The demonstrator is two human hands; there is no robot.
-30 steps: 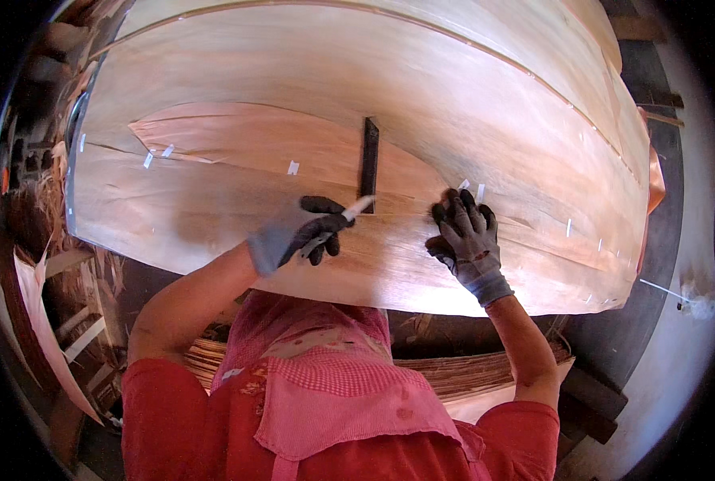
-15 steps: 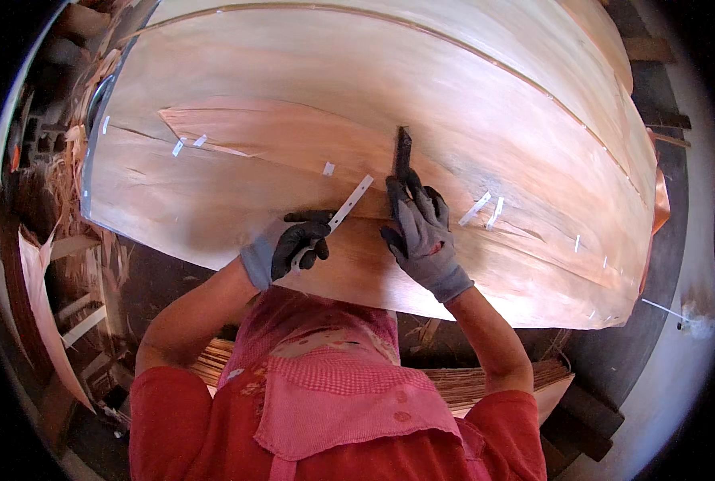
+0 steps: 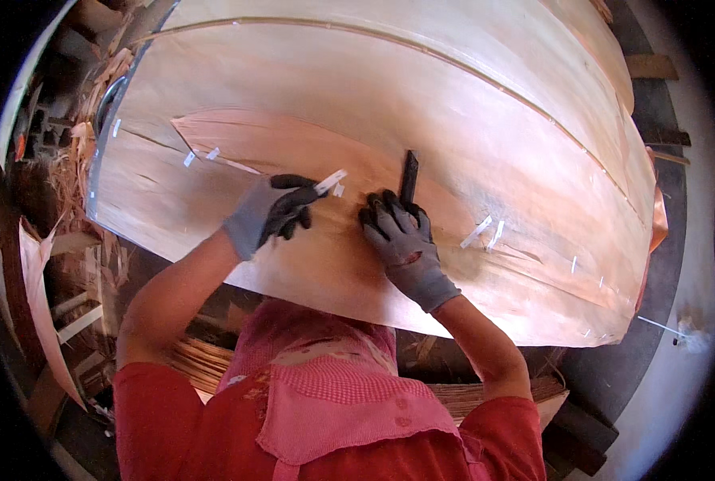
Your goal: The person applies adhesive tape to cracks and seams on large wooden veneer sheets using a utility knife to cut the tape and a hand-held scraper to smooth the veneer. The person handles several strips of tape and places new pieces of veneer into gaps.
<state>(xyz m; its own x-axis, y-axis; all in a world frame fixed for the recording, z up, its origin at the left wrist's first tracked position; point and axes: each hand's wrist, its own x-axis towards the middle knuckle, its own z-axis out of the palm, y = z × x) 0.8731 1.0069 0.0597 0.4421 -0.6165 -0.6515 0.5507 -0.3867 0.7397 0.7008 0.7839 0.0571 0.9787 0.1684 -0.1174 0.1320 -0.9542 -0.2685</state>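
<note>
A large pale sheet of wood veneer (image 3: 469, 104) lies before me, with a pinkish veneer piece (image 3: 269, 132) along a crack. My left hand (image 3: 269, 212), in a grey glove with black fingertips, pinches a short strip of white perforated tape (image 3: 331, 182) just above the sheet. A small tape piece (image 3: 339, 191) sits beside the strip's end. My right hand (image 3: 405, 248), gloved alike with a hole in the back, presses its fingertips on the veneer. A flat black tool (image 3: 409, 176) sticks out from between its fingers; its lower end is hidden.
More white tape pieces (image 3: 476, 232) dot the cracks to the right and left. A long thin brown strip (image 3: 421, 50) crosses the sheet's far part. Torn veneer scraps (image 3: 85, 168) heap at the left, and stacked veneer (image 3: 201, 365) lies below the near edge.
My left hand has moved forward over the veneer with the tape strip, less of which shows. My right hand has shifted left, its fingertips now on the sheet beside the black tool.
</note>
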